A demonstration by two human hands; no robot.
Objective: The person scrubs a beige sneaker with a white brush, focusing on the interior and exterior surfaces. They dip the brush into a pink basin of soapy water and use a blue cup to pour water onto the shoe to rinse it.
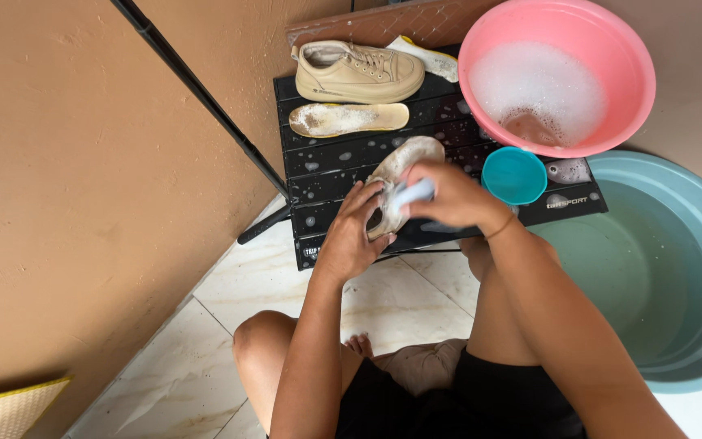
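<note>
A beige shoe (406, 159) lies on the low black slatted table (327, 162). My left hand (353, 232) grips the shoe's near end from the left. Over the shoe's opening, my right hand (448, 195) is closed on a pale blue brush handle (410, 195), blurred by motion. The shoe's inside and the brush head are hidden by my hands.
A second beige shoe (359, 71) and an insole (348, 119) lie at the table's back. Also here: a white item (428, 58), a teal cup (514, 175), a pink basin of suds (558, 77), a large blue-green tub (668, 268), a black pole (197, 89) and the tan wall (67, 179).
</note>
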